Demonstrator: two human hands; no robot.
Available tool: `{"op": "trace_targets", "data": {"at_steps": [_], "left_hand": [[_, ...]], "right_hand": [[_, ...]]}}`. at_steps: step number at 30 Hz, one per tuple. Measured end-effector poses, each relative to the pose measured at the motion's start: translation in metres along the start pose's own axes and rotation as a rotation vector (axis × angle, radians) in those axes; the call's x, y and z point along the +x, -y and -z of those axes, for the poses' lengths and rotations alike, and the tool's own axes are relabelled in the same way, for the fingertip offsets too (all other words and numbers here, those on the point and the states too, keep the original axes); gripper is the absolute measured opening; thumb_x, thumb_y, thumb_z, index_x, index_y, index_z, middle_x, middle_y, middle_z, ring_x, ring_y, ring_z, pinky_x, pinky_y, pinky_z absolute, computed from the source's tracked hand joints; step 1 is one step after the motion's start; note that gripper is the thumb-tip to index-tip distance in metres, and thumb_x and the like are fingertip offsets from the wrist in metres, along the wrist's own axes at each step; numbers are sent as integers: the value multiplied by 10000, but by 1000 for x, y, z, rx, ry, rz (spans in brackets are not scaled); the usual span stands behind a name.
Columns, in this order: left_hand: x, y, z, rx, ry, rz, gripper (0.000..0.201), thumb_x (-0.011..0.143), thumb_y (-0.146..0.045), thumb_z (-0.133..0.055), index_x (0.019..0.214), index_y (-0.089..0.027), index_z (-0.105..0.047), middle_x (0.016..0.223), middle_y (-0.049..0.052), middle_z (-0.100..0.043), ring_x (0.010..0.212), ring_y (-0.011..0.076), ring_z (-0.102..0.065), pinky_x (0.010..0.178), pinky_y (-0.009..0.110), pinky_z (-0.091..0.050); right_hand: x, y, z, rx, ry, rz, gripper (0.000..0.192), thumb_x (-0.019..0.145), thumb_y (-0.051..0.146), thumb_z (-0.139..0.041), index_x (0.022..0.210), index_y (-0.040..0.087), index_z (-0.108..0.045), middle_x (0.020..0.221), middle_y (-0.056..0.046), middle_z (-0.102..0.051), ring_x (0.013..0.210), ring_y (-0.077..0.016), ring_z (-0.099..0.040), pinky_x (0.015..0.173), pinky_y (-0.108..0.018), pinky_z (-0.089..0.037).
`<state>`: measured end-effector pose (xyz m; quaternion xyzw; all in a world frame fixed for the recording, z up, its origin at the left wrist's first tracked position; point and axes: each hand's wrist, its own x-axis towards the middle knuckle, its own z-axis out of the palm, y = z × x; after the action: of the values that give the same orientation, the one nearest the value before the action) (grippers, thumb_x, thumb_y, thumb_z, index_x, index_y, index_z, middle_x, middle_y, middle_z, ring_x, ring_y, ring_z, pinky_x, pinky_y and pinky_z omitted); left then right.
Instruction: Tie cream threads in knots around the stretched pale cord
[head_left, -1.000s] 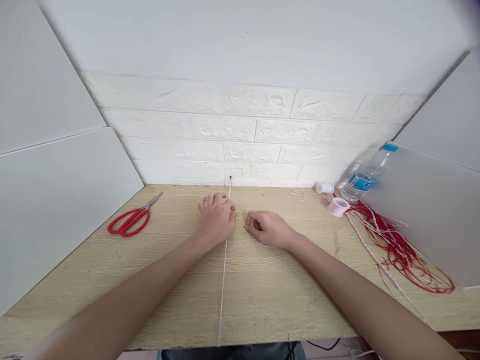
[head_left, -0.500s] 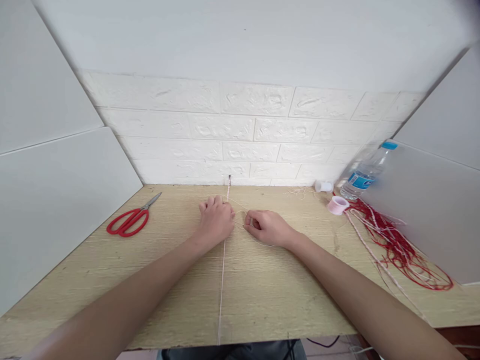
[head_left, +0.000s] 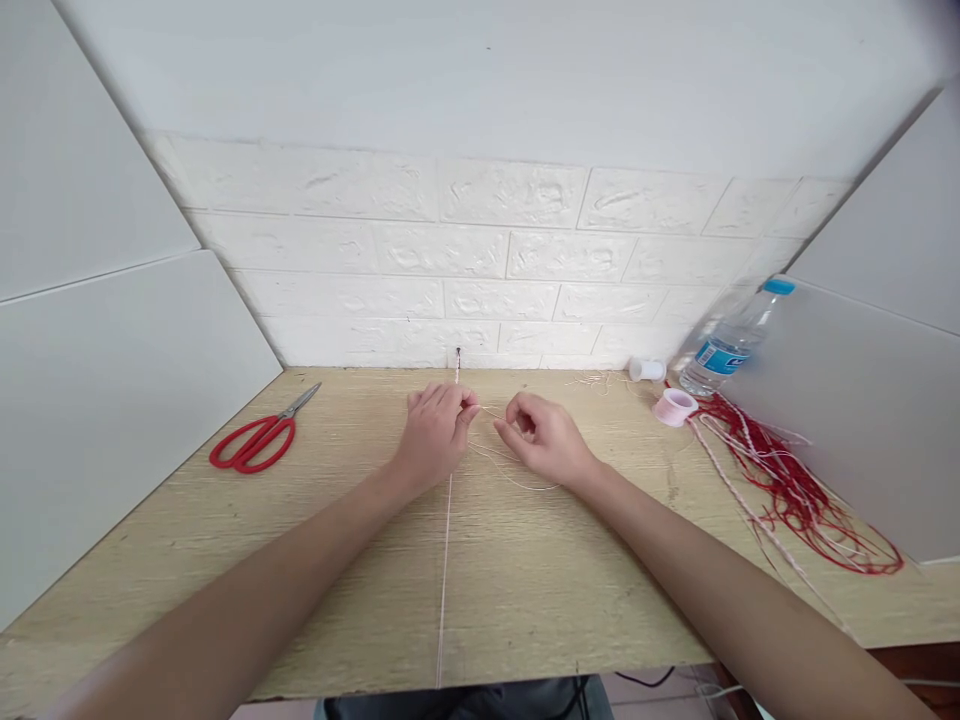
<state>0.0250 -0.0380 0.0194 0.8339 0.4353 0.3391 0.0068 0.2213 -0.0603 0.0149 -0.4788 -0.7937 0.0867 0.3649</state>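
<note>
My left hand [head_left: 433,435] sits on the counter [head_left: 525,580] with its fingertips pressed together on a thin pale cord [head_left: 444,580]. The cord's long axis runs straight away from me, from the near edge of the counter up under my left hand to a small pin [head_left: 458,352] at the foot of the white brick wall [head_left: 480,270]. My right hand [head_left: 544,440] is just beside the left, to its right, fingers curled and pinching a loose pale strand [head_left: 517,478]. That strand crosses sideways from the gap between my hands and loops on the counter below my right wrist. The left hand is the nearer one to the taut cord; the right holds only the side strand.

Counting what lies around: one pair of red scissors [head_left: 255,443] well to my left, blades pointing toward the wall. At far right stand one pink spool [head_left: 675,406], one small white spool [head_left: 646,370] and one water bottle [head_left: 726,345] lying tilted against the side panel. There is one tangled bunch of red threads [head_left: 806,495], with some pale braided lengths lying among them; I cannot count these.
</note>
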Motion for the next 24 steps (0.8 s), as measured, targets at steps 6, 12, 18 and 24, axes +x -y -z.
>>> {"op": "trace_targets", "data": {"at_steps": [6,12,18,24], "left_hand": [[-2,0,1,-58,60,-150,219,970,-327,-369,879,-193,-516,878,36,-612,850,187,-508,840,362,-328],[0,4,6,-133,-53,-87,152,936,-301,-441,878,-191,-529,876,28,-608,867,176,-522,854,349,-366],[8,35,12,-118,-213,108,168,870,-288,-519,748,-182,-568,727,11,-557,722,154,-503,708,305,-403],[8,48,6,-134,2,87,165,824,-289,-554,736,-186,-648,581,-26,-525,563,117,-469,608,275,-375]], "right_hand": [[1,0,-2,91,-50,163,128,907,304,-531,944,193,-582,857,-57,-609,830,-185,-543,752,-317,-429],[-3,3,-4,129,22,229,114,902,220,-511,817,185,-578,746,-35,-582,745,-160,-522,702,-297,-421],[-7,10,-2,171,188,268,77,831,157,-545,758,177,-564,696,-10,-560,652,-127,-499,622,-253,-388],[-9,11,-3,164,367,281,92,753,100,-564,702,173,-544,651,24,-533,575,-93,-458,559,-224,-345]]}}
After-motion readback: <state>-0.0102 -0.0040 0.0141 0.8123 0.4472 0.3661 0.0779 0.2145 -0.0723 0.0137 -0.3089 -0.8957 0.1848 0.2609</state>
